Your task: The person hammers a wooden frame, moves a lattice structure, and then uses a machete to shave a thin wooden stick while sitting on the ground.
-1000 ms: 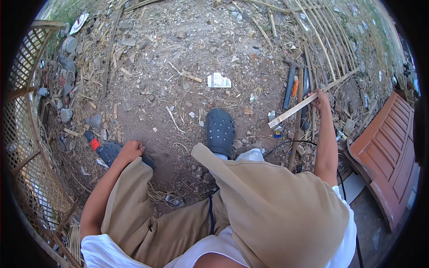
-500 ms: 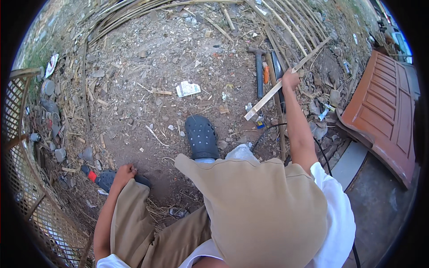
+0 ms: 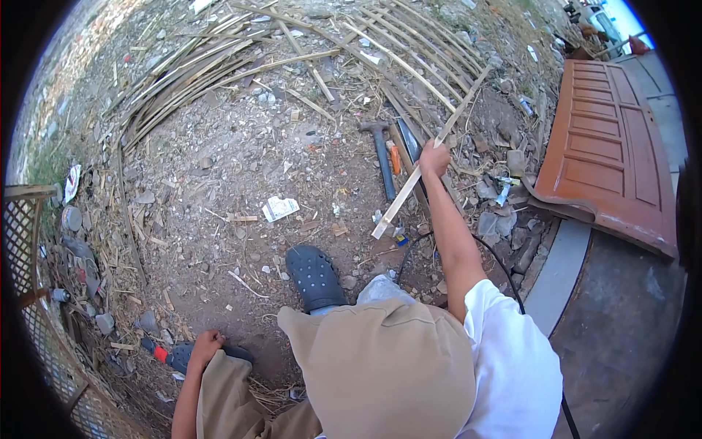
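Observation:
My right hand (image 3: 435, 159), reaching forward on the right, is closed round a long pale wooden strip (image 3: 397, 208). The strip slants from near my shoe up toward the far right. Under and beside it lie a hammer (image 3: 381, 157) with a dark handle and an orange-handled tool (image 3: 395, 160). A dark blade-like piece (image 3: 409, 139) rests next to these, partly covered by my hand and the strip. My left hand (image 3: 208, 347) rests by my left knee, its fingers curled in with nothing seen in them.
Piled strips (image 3: 191, 73) lie at the far left; more strips (image 3: 409, 55) are spread at the far right. A brown panelled door (image 3: 599, 139) leans on the right. A lattice woven frame (image 3: 20, 241) stands left. A black cable (image 3: 504, 263) crosses near my right arm.
The view has tilted forward, so more of the far strips shows. My right hand still grips the wooden strip at much the same slant, and my left hand stays by the knee.

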A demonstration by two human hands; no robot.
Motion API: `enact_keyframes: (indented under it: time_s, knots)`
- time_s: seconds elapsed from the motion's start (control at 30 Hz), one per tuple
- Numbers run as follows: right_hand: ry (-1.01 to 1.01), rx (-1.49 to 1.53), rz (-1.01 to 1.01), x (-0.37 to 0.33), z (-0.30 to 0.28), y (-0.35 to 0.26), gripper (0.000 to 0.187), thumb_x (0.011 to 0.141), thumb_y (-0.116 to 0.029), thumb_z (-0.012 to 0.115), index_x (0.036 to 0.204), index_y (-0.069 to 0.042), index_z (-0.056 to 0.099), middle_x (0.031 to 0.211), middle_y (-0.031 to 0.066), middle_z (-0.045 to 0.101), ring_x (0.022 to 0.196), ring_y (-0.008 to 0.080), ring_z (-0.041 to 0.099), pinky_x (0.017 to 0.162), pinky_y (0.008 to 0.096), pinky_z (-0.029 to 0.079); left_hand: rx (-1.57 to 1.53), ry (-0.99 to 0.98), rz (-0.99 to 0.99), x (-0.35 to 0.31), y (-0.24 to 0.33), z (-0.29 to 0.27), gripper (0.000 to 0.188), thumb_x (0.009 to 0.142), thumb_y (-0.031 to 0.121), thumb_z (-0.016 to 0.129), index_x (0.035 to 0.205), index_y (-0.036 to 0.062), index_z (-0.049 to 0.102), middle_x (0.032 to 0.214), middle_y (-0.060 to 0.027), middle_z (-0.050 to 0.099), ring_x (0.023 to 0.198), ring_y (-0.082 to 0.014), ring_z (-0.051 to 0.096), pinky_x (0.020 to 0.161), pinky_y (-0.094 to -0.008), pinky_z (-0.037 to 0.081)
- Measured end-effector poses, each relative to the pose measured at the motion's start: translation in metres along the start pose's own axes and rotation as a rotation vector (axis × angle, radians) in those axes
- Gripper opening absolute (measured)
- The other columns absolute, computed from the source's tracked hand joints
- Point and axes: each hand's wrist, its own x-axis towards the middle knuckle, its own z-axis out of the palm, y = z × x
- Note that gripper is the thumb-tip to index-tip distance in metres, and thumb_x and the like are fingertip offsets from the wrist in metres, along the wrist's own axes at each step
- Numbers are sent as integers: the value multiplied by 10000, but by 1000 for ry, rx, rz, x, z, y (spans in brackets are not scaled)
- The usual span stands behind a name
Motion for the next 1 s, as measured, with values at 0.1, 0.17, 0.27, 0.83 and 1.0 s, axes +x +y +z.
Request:
enact_keyframes:
  time_s: [0.1,0.17,0.27,0.83,1.0]
  knots:
    - [52,36,-9,-1,-4,-2,436,996,-424,631,1059,-11,755,991,242,780,978,452,761,911,571,582,-14,-23,15,5,-1,1,356,915,316,698,897,-39,685,795,-278,669,771,-432,689,735,-511,517]
    - [1,68,28,-4,-9,-6,432,994,-422,625,1053,-14,755,969,241,780,964,444,765,916,563,583,6,-25,13,5,-5,1,361,920,322,692,902,-39,690,804,-279,675,773,-426,692,739,-513,518]
    - [-9,69,39,1,-10,-2,426,997,-418,625,1053,-16,755,968,241,781,964,441,766,915,566,583,46,-38,0,4,-1,-1,373,936,325,677,915,-46,693,811,-284,678,778,-423,697,743,-515,518]
    - [-41,107,17,3,-3,9,427,1013,-421,638,1026,-6,738,916,218,782,928,421,771,880,544,585,-41,-196,-121,0,27,-28,435,1017,368,655,899,-41,747,753,-154,709,752,-247,680,759,-435,532]
    - [-102,145,45,-1,-4,5,432,1011,-426,639,1041,-5,732,928,224,783,941,432,765,887,553,576,-112,-259,-128,4,29,-28,407,1018,333,648,860,-37,715,721,-97,675,738,-167,621,732,-428,515]
